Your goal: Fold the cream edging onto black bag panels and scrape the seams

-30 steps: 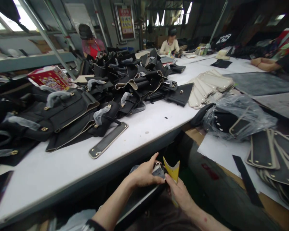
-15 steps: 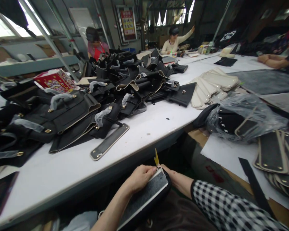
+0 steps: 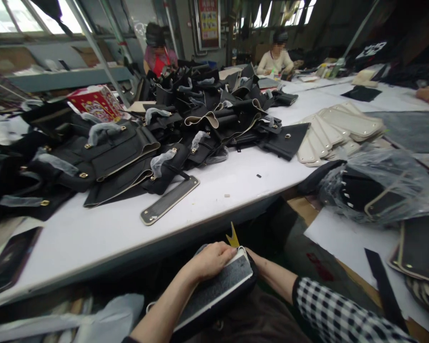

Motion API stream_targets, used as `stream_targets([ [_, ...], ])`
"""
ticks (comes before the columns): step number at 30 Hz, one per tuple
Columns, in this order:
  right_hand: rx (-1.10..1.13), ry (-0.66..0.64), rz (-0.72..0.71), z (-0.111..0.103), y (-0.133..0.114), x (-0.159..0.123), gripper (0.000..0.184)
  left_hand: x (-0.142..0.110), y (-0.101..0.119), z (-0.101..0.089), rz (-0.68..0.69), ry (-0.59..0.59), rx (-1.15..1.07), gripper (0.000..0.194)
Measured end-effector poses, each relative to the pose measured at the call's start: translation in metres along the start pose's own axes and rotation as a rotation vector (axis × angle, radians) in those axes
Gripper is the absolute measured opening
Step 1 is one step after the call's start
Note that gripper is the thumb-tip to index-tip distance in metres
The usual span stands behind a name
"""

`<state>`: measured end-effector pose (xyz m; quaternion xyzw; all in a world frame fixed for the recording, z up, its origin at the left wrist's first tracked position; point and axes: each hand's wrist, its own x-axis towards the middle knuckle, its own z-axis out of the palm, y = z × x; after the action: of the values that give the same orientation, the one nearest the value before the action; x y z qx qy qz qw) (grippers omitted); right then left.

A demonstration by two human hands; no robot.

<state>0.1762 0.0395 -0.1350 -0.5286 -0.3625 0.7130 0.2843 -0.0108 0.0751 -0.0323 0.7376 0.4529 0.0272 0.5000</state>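
Across my lap lies a black bag (image 3: 223, 281) with a grey, fuzzy-looking panel and pale edges. My left hand (image 3: 214, 259) grips its upper edge, fingers bent over it and thumb toward the far corner. My right hand (image 3: 252, 256) is behind that far end; its fingers are hidden by the bag, so their hold does not show. Just beyond the fingertips a yellow fork-tipped piece (image 3: 232, 236) sticks up. A pale cord-like loop (image 3: 242, 249) curves at the bag's corner.
Black bags (image 3: 128, 147) with wrapped handles are heaped on the white table (image 3: 214, 209). Near its edge lies a dark strap-shaped panel (image 3: 169, 200). Pale panels (image 3: 329, 128), a plastic-wrapped bundle (image 3: 375, 186) and stacked dark panels (image 3: 420, 247) are to the right. Two people sit across.
The view has shifted left and slightly down. My left hand has slid slightly along the bag's edge, and the yellow piece's fork shows wider. A person across has lowered a raised arm.
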Motion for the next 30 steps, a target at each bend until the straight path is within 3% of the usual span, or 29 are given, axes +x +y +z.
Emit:
stream_targets([
  [3, -0.123, 0.086, 0.08, -0.034, -0.013, 0.007, 0.036, 0.001, -0.002, -0.002, 0.002, 0.014, -0.031, 0.042],
  [6, -0.206, 0.1, 0.11, -0.077, -0.037, -0.013, 0.049, 0.001, -0.005, -0.003, -0.009, 0.01, -0.065, 0.045],
  [7, -0.215, 0.036, 0.151, -0.088, -0.045, -0.022, 0.058, 0.001, -0.005, -0.003, -0.013, 0.009, -0.076, 0.046],
  [9, -0.252, -0.241, 0.284, -0.1, -0.06, -0.036, 0.069, 0.001, -0.007, -0.003, -0.021, 0.018, -0.1, 0.043],
  [11, -0.394, -0.515, 0.323, -0.1, -0.071, -0.04, 0.067, 0.001, -0.008, -0.002, -0.038, 0.047, -0.14, 0.039],
  [13, -0.661, -0.554, 0.146, -0.092, -0.081, -0.033, 0.062, 0.0, -0.008, 0.0, -0.068, 0.087, -0.187, 0.049],
  [17, -1.034, -0.214, -0.237, -0.075, -0.105, -0.006, 0.061, -0.003, -0.006, 0.0, -0.092, 0.134, -0.271, 0.079],
  [20, -1.185, -0.081, -0.399, -0.061, -0.127, 0.007, 0.059, -0.005, -0.003, -0.001, -0.072, 0.149, -0.28, 0.079],
  [25, -1.737, -0.211, -0.782, -0.031, -0.148, 0.016, 0.057, -0.009, 0.002, -0.002, -0.004, 0.164, -0.197, 0.057],
  [30, -1.849, -0.271, -0.855, -0.022, -0.149, 0.019, 0.057, -0.009, 0.001, -0.002, 0.029, 0.16, -0.14, 0.039],
])
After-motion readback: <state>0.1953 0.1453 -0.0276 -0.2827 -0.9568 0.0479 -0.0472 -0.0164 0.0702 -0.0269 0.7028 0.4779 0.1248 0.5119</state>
